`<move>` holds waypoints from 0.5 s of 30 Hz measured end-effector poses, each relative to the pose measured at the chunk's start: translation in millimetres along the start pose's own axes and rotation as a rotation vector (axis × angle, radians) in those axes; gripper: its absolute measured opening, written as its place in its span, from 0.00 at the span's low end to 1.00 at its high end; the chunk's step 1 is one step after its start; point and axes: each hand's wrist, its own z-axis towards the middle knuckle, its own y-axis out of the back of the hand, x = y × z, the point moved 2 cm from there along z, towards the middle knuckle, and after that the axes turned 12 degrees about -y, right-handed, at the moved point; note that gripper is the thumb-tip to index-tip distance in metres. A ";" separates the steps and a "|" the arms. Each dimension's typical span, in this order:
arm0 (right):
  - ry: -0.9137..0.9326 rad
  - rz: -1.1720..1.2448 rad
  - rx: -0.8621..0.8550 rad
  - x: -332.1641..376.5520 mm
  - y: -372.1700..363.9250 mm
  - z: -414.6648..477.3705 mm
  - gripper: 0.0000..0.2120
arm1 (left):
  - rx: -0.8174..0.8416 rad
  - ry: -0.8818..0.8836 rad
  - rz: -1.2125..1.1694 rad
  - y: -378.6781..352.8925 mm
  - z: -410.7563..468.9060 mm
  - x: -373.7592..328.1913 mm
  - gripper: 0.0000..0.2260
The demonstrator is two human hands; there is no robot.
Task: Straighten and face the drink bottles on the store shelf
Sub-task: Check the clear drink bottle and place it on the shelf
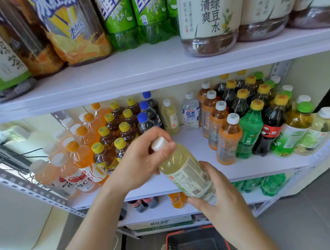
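A pale yellow drink bottle [185,170] with a white cap lies tilted in the air in front of the middle shelf [252,165], its cap pointing up and left. My left hand [140,161] grips its neck and cap end. My right hand [221,198] holds its lower body from below. Behind it, a matching pale yellow bottle [170,116] and a clear water bottle [190,111] stand at the back of the shelf, with bare shelf in front of them.
Orange, brown tea and blue-capped dark bottles [107,134] crowd the shelf's left side. Orange-label, green, cola and green-tea bottles [254,124] stand on the right. Large bottles [209,23] fill the top shelf. A red basket [197,243] sits on the floor below.
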 end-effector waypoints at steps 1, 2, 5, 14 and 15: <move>-0.011 -0.028 -0.004 -1.7 -3.7 3.6 0.34 | 0.088 0.015 0.007 0.1 0.8 -2.7 0.10; -0.022 -0.048 -0.018 -3.8 -7.1 6.8 0.33 | 0.159 0.034 0.025 0.6 2.0 -5.0 0.11; -0.037 -0.097 -0.043 -8.9 -15.9 16.9 0.31 | 0.268 0.031 0.197 2.3 11.0 -6.5 0.11; -0.113 -0.133 -0.167 -13.7 -13.3 42.8 0.28 | 0.319 -0.093 0.866 -10.3 71.2 49.6 0.15; -0.116 -0.135 -0.178 -14.2 -11.2 43.0 0.28 | 0.309 -0.066 0.901 -12.8 80.0 59.9 0.15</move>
